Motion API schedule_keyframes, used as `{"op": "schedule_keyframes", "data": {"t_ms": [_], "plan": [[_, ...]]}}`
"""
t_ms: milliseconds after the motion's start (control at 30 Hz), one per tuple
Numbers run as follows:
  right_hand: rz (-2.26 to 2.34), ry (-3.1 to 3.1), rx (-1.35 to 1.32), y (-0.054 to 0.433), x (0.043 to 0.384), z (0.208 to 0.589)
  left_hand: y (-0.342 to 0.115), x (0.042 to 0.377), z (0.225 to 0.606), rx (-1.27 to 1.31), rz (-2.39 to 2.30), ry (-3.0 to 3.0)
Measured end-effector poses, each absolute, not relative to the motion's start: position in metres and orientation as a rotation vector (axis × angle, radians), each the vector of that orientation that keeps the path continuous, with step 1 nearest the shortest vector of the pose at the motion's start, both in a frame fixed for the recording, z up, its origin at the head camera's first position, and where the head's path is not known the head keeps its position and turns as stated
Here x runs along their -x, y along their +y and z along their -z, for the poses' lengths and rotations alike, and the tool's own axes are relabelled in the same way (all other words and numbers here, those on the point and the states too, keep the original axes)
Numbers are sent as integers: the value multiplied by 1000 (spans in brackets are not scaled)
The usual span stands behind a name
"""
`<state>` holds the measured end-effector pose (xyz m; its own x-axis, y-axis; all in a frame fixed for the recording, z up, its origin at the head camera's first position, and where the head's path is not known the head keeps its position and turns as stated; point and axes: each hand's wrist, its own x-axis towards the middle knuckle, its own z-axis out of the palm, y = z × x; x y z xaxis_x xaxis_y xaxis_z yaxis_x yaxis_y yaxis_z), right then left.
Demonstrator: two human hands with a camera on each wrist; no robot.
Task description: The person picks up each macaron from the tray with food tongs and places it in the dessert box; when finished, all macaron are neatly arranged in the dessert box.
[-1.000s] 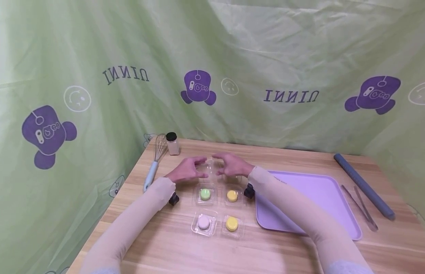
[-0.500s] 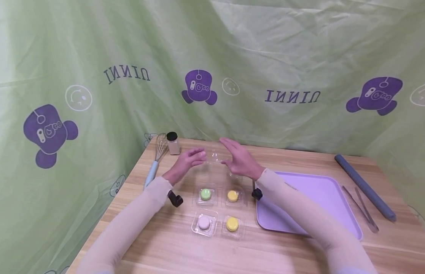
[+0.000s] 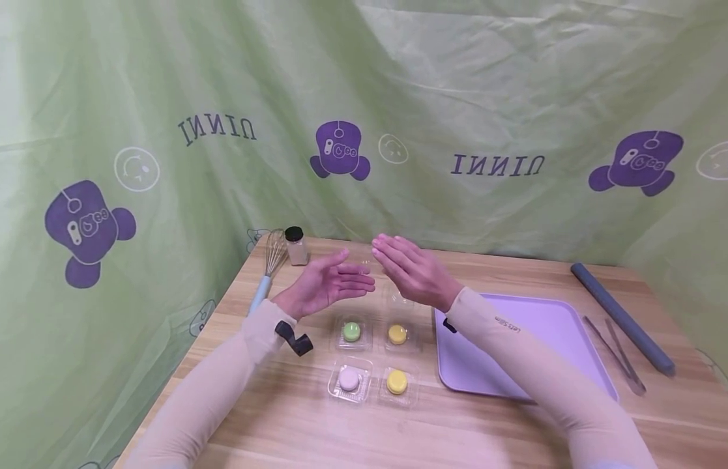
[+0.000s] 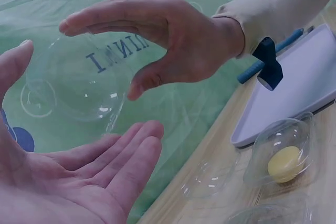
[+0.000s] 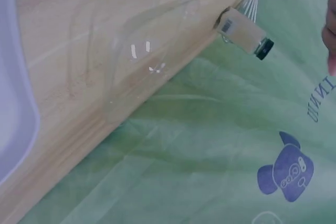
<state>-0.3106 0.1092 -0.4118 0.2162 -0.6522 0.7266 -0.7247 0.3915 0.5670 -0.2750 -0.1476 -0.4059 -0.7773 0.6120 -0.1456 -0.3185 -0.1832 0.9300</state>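
Observation:
A clear plastic case (image 4: pixel 84 95) stands up between my two hands, faint against the green sheet. My right hand (image 3: pixel 419 273) grips it from the right, fingertips along its upper edge and thumb at its side, as the left wrist view shows. Turned palm toward it, my left hand (image 3: pixel 328 283) has its fingers straight, close to its lower edge. On the table nearer to me, several clear cases hold macarons: green (image 3: pixel 352 331), pink (image 3: pixel 349 378) and yellow (image 3: pixel 397 382). Another transparent case (image 3: pixel 399 298) lies below the right hand.
A purple tray (image 3: pixel 534 332) lies under the right forearm. Beyond it are metal tongs (image 3: pixel 618 358) and a blue-grey rolling pin (image 3: pixel 622 319). At back left, a whisk (image 3: pixel 261 293) lies beside a black-capped jar (image 3: pixel 296 247). A green printed sheet hangs behind the table.
Both hands have lifted slightly with the clear case. The left hand has turned palm toward it and straightened its fingers; the right hand's fingers have straightened and drawn together.

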Motion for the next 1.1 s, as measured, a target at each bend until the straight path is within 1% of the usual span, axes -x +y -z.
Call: {"op": "schedule_keyframes", "data": {"t_ms": [233,833,967,1100], "plan": [[-17,-1468,-1310,109,307,413,-148,273,404,-369,-2015,1509],[-58,-1453,-1383,104,299,409,-156,269,400,-442,-2006,1561],[-260,-1516,-1433,100,294,408,-155,268,401,-534,-2057,1701],[-683,-1677,-1441,96,290,404,-153,267,398,-672,-2031,2059]]}}
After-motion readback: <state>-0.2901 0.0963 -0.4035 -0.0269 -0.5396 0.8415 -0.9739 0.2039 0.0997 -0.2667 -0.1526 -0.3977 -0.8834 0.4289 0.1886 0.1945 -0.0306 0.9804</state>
